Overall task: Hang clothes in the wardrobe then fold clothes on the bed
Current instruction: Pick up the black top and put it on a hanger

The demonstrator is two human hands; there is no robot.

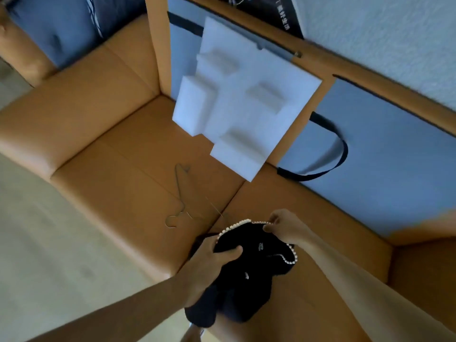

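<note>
Gripped black garment in curled left hand, pinched its pearl trim with right hand, spreading it, likely for wire hanger just beyond left hand.

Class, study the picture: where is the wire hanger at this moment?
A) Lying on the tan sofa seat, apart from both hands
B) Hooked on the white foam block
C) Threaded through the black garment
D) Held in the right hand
A: the wire hanger lies flat on the sofa seat, while the left hand and right hand both hold the black garment.
</note>
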